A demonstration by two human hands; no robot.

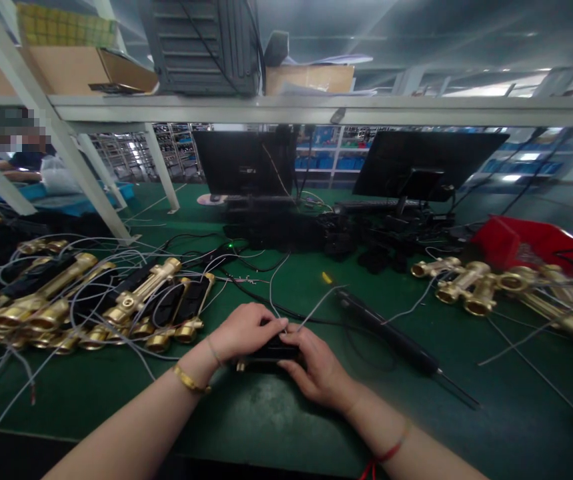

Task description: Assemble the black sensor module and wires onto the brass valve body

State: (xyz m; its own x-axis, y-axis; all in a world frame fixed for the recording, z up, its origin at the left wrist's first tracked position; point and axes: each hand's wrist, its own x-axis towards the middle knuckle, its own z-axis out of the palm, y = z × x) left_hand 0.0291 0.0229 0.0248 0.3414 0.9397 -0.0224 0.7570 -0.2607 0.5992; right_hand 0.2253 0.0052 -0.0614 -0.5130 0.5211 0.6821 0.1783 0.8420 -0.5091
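Observation:
My left hand [243, 331] and my right hand [319, 370] close together around a small black part [272, 349] low over the green mat [246, 413]. A thin grey wire [319, 303] runs up and away from the part, pinched near my fingertips. Most of the part is hidden by my fingers. A gold bracelet sits on my left wrist, a red cord on my right.
A heap of brass fittings with black modules and grey wires [81, 303] lies at left. More brass fittings [486, 287] and a red bin [531, 243] are at right. A black electric screwdriver [391, 337] lies right of my hands. Two monitors [246, 163] stand behind; a person sits far left.

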